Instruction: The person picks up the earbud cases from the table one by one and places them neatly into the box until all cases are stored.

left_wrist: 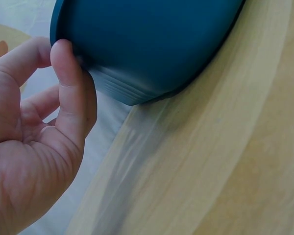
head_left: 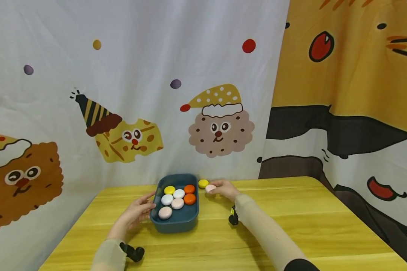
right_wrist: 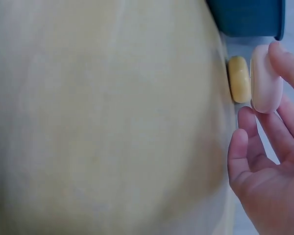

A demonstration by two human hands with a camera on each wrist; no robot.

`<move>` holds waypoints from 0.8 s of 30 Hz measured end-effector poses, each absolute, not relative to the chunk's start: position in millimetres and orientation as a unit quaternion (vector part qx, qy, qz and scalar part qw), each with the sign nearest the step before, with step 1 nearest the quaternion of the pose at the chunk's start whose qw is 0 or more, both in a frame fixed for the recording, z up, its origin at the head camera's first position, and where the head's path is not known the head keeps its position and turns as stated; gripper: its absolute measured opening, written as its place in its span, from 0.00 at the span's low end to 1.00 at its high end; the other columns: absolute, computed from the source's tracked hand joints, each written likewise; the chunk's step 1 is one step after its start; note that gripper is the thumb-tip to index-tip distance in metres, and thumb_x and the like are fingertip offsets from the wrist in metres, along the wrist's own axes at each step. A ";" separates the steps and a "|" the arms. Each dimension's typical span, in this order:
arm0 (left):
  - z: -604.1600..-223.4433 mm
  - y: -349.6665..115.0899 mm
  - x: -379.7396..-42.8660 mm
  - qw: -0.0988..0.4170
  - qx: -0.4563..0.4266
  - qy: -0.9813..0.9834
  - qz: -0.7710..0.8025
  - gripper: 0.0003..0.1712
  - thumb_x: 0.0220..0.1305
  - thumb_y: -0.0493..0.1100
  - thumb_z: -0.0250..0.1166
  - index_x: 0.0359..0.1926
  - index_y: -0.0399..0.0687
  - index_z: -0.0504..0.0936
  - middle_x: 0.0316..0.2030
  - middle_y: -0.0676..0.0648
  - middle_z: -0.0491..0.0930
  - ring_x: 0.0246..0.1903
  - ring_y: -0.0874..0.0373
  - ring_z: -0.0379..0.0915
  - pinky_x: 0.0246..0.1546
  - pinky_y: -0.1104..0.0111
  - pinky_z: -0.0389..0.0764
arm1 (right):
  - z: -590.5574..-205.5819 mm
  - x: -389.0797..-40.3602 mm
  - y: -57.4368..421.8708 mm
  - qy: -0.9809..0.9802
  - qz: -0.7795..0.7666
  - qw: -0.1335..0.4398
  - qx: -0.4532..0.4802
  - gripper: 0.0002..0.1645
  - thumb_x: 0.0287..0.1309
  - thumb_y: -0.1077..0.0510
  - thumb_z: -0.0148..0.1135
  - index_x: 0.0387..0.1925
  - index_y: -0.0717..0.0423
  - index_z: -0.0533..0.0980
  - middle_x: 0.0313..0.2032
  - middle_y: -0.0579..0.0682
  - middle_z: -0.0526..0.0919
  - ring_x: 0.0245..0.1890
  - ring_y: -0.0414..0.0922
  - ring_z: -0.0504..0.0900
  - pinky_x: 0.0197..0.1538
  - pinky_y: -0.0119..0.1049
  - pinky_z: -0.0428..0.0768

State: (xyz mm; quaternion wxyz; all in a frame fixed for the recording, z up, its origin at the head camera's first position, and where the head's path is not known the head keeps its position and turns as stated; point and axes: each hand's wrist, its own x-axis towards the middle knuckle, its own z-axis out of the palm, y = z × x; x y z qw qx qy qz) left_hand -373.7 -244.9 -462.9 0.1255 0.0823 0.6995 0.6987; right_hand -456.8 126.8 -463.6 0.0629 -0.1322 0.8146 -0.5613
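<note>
A dark blue rectangular box (head_left: 176, 226) stands on the table with several smooth, rounded discs inside. Among them are one yellow disc (head_left: 169, 190), two orange discs (head_left: 189, 199), two white discs (head_left: 167, 199) and two pale pink discs (head_left: 165, 213). At the box's left side my left hand (head_left: 137, 211) grips its rim between thumb and fingers. My right hand (head_left: 226, 189), to the right of the box, pinches another pale pink disc (right_wrist: 266, 79) between thumb and fingers. Just beyond that one, a yellow disc (head_left: 203, 183) lies on the table beside the box.
The wooden table (head_left: 291, 226) carries the box near its back edge. Close behind it hangs a white curtain (head_left: 139, 56) printed with cartoon food, with a large orange animal print (head_left: 352, 75) on the right. A black wrist camera (head_left: 132, 252) sits on the left sleeve.
</note>
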 end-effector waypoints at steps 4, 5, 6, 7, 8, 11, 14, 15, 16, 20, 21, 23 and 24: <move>-465.7 -243.5 -373.3 0.123 0.077 0.701 0.698 0.39 0.68 0.34 0.56 0.75 0.40 0.50 0.48 0.35 0.70 0.29 0.60 0.74 0.27 0.73 0.79 | -458.6 -454.7 129.2 0.810 -0.567 0.062 -0.133 0.31 0.54 0.60 0.70 0.58 0.67 0.74 0.54 0.59 0.78 0.43 0.45 0.78 0.49 0.50 0.76; -466.3 -243.4 -373.0 0.122 0.074 0.701 0.699 0.39 0.67 0.34 0.56 0.75 0.41 0.51 0.48 0.35 0.70 0.28 0.60 0.74 0.27 0.73 0.79 | -456.9 -454.5 129.4 0.810 -0.567 0.062 -0.134 0.31 0.54 0.60 0.70 0.59 0.67 0.73 0.54 0.60 0.78 0.43 0.46 0.78 0.50 0.50 0.76; -466.9 -243.4 -372.8 0.122 0.072 0.701 0.699 0.39 0.67 0.33 0.56 0.75 0.41 0.51 0.48 0.36 0.70 0.28 0.61 0.74 0.27 0.73 0.78 | -455.3 -454.8 129.8 0.811 -0.565 0.061 -0.139 0.32 0.55 0.59 0.69 0.60 0.68 0.73 0.55 0.60 0.77 0.44 0.46 0.78 0.50 0.50 0.76; -467.4 -243.3 -372.4 0.121 0.070 0.701 0.700 0.39 0.67 0.33 0.56 0.75 0.41 0.51 0.47 0.36 0.70 0.28 0.61 0.74 0.27 0.73 0.78 | -453.6 -455.4 130.1 0.810 -0.566 0.062 -0.142 0.33 0.55 0.59 0.69 0.61 0.68 0.72 0.56 0.61 0.77 0.45 0.46 0.78 0.52 0.50 0.75; -468.0 -243.4 -372.1 0.120 0.068 0.701 0.700 0.39 0.67 0.33 0.56 0.75 0.41 0.51 0.47 0.37 0.70 0.28 0.61 0.73 0.26 0.73 0.78 | -452.0 -456.2 130.4 0.809 -0.566 0.063 -0.144 0.33 0.55 0.59 0.69 0.61 0.68 0.71 0.56 0.60 0.77 0.47 0.47 0.78 0.53 0.51 0.75; -468.2 -243.4 -371.4 0.118 0.064 0.700 0.702 0.39 0.66 0.32 0.56 0.75 0.41 0.51 0.46 0.37 0.70 0.27 0.61 0.73 0.26 0.74 0.78 | -446.7 -458.3 131.6 0.807 -0.567 0.063 -0.152 0.35 0.55 0.58 0.70 0.63 0.67 0.70 0.57 0.59 0.76 0.50 0.49 0.77 0.57 0.55 0.71; -467.4 -243.5 -371.7 0.118 0.069 0.698 0.703 0.39 0.66 0.32 0.56 0.75 0.40 0.50 0.47 0.37 0.70 0.27 0.62 0.73 0.26 0.74 0.78 | -440.3 -458.4 132.8 0.800 -0.575 0.070 -0.155 0.36 0.54 0.58 0.70 0.63 0.66 0.70 0.57 0.58 0.77 0.52 0.51 0.77 0.59 0.59 0.68; -467.0 -243.6 -371.9 0.120 0.071 0.697 0.704 0.40 0.66 0.32 0.55 0.75 0.40 0.50 0.47 0.37 0.70 0.27 0.62 0.73 0.26 0.74 0.78 | -438.4 -458.4 133.2 0.799 -0.575 0.072 -0.157 0.36 0.54 0.57 0.70 0.63 0.65 0.70 0.57 0.58 0.77 0.51 0.51 0.77 0.59 0.60 0.67; -466.7 -243.8 -372.3 0.122 0.073 0.697 0.703 0.40 0.66 0.32 0.55 0.75 0.40 0.49 0.47 0.37 0.70 0.27 0.62 0.73 0.26 0.74 0.78 | -436.3 -458.0 133.7 0.798 -0.576 0.075 -0.157 0.36 0.54 0.57 0.70 0.63 0.65 0.70 0.57 0.58 0.77 0.51 0.51 0.77 0.59 0.60 0.67; -465.5 -244.8 -373.7 0.128 0.077 0.695 0.703 0.40 0.66 0.32 0.55 0.76 0.41 0.49 0.47 0.37 0.70 0.27 0.62 0.73 0.26 0.74 0.78 | -429.2 -455.5 134.9 0.798 -0.574 0.075 -0.165 0.37 0.54 0.56 0.71 0.63 0.64 0.71 0.57 0.57 0.77 0.50 0.50 0.77 0.59 0.61 0.67; -465.0 -245.1 -374.1 0.129 0.078 0.696 0.702 0.40 0.67 0.32 0.54 0.76 0.41 0.49 0.47 0.36 0.70 0.26 0.62 0.73 0.26 0.74 0.78 | -428.5 -455.0 135.4 0.798 -0.574 0.073 -0.167 0.36 0.54 0.56 0.71 0.63 0.64 0.71 0.57 0.57 0.76 0.50 0.50 0.77 0.59 0.61 0.67; -464.3 -245.1 -374.9 0.129 0.079 0.696 0.702 0.39 0.66 0.32 0.54 0.75 0.41 0.49 0.47 0.36 0.70 0.26 0.62 0.73 0.26 0.74 0.78 | -428.2 -453.2 136.7 0.799 -0.573 0.071 -0.169 0.35 0.54 0.56 0.70 0.63 0.64 0.72 0.57 0.57 0.76 0.50 0.49 0.77 0.58 0.60 0.68; -464.1 -245.1 -375.4 0.129 0.080 0.696 0.702 0.39 0.66 0.32 0.54 0.75 0.41 0.50 0.47 0.36 0.70 0.26 0.61 0.73 0.26 0.73 0.78 | -429.3 -453.0 138.0 0.798 -0.574 0.073 -0.167 0.35 0.54 0.57 0.71 0.62 0.63 0.72 0.58 0.56 0.76 0.49 0.49 0.77 0.58 0.59 0.68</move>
